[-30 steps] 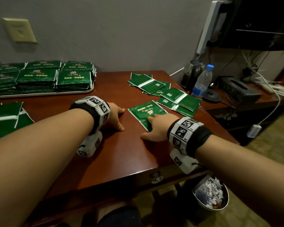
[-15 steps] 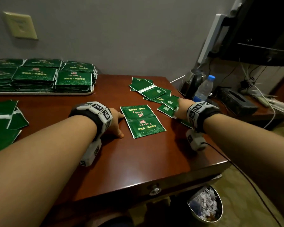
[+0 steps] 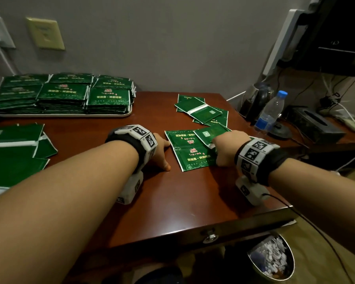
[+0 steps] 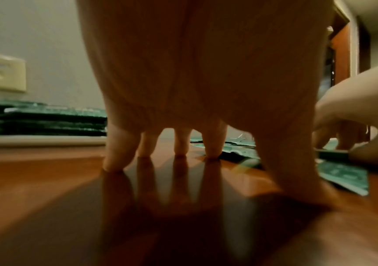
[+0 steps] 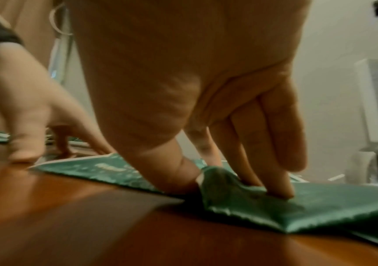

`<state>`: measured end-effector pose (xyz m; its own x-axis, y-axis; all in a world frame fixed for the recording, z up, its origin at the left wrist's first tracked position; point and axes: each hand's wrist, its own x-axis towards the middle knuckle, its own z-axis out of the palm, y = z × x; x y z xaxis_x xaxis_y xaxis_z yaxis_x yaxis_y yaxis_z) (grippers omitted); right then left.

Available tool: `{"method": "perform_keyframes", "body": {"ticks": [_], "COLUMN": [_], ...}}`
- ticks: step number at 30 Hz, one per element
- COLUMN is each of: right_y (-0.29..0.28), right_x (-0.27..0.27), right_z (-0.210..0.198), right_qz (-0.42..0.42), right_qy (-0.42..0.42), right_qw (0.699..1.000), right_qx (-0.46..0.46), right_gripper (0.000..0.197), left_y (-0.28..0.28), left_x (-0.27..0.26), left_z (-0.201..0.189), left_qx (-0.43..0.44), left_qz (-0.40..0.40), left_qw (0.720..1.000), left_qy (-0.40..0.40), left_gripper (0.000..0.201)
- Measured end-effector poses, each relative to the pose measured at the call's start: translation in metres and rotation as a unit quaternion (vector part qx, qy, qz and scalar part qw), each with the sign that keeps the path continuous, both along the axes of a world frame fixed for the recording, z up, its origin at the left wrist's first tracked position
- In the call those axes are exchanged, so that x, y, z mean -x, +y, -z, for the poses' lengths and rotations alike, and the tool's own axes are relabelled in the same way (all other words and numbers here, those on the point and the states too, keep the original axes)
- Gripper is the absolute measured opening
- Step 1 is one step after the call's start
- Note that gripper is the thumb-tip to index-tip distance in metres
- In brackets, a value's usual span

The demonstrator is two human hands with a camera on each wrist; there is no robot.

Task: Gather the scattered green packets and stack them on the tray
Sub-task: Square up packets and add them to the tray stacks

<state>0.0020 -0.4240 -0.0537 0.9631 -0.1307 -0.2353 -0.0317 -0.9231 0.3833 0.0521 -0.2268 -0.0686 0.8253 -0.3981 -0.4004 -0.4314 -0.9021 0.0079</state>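
Two flat green foil packets lie overlapped at the middle of the glossy reddish-brown wooden desk (image 3: 193, 201). Right hand (image 3: 228, 148): thumb and fingers (image 5: 279, 187) pinch a raised corner of the upper green packet (image 3: 210, 133), which rests across the lower printed green packet (image 3: 190, 152). Left hand (image 3: 162, 152): fingers extended, tips (image 4: 113, 165) on the bare wood just beside the lower packet, holding nothing. More loose green packets (image 3: 201, 110) sit beyond. Stacked packets (image 3: 109, 99) fill the pale rectangular tray (image 3: 119, 115) far left.
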Motion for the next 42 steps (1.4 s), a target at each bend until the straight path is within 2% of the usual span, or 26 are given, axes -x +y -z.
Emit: {"method": "perform_keyframes", "body": {"ticks": [4,8,12,16,18,20,23,26,29,31,33,36,39,41,42], "right_y": [0.011,0.016,0.023,0.030,0.039,0.050,0.071,0.095,0.117,0.128,0.138,0.144,0.142,0.140,0.139], "right_x": [0.015,0.026,0.029,0.030,0.029,0.025,0.015,0.006,-0.001,-0.006,-0.006,-0.001,0.007,0.009,0.010], "right_z": [0.006,0.004,0.005,0.003,-0.004,-0.013,-0.022,-0.032,-0.039,-0.038,-0.035,-0.028,-0.017,-0.013,-0.013], "right_qz": [-0.041,-0.054,-0.055,-0.048,-0.037,-0.012,0.020,0.036,0.058,0.091,0.123,0.128,0.085,0.057,0.046], "right_qy": [-0.021,-0.043,-0.051,-0.087,-0.116,-0.145,-0.183,-0.214,-0.222,-0.207,-0.181,-0.170,-0.168,-0.144,-0.129], "right_qw": [0.999,0.998,0.997,0.994,0.988,0.976,0.936,0.865,0.808,0.772,0.753,0.769,0.822,0.840,0.846], "right_qx": [-0.001,-0.006,-0.015,-0.053,-0.093,-0.162,-0.299,-0.452,-0.543,-0.594,-0.621,-0.603,-0.538,-0.519,-0.515], "right_gripper": [0.040,0.036,0.034,0.029,0.034,0.043,0.048,0.044,0.040,0.047,0.054,0.068,0.088,0.088,0.082], "left_y": [-0.009,-0.026,-0.033,-0.017,-0.001,0.019,0.058,0.099,0.137,0.160,0.178,0.197,0.205,0.207,0.206], "left_x": [0.001,-0.006,-0.006,-0.008,-0.006,-0.003,0.006,0.019,0.031,0.038,0.045,0.053,0.059,0.063,0.065], "left_z": [-0.006,-0.001,-0.001,-0.007,-0.008,-0.009,-0.015,-0.027,-0.037,-0.040,-0.042,-0.038,-0.032,-0.031,-0.030], "left_qx": [0.131,0.191,0.237,0.276,0.304,0.358,0.402,0.462,0.526,0.548,0.563,0.542,0.534,0.537,0.539], "left_qz": [-0.084,-0.141,-0.186,-0.215,-0.227,-0.244,-0.247,-0.255,-0.280,-0.278,-0.277,-0.289,-0.293,-0.286,-0.281], "left_qw": [0.984,0.971,0.953,0.937,0.925,0.901,0.879,0.843,0.794,0.779,0.767,0.773,0.773,0.774,0.775], "left_qy": [0.081,0.030,-0.016,-0.020,-0.029,-0.033,-0.068,-0.104,-0.121,-0.128,-0.133,-0.162,-0.177,-0.173,-0.172], "left_gripper": [0.071,0.066,0.028,0.030,0.032,0.030,0.019,0.014,0.014,0.020,0.020,0.021,0.023,0.020,0.017]}}
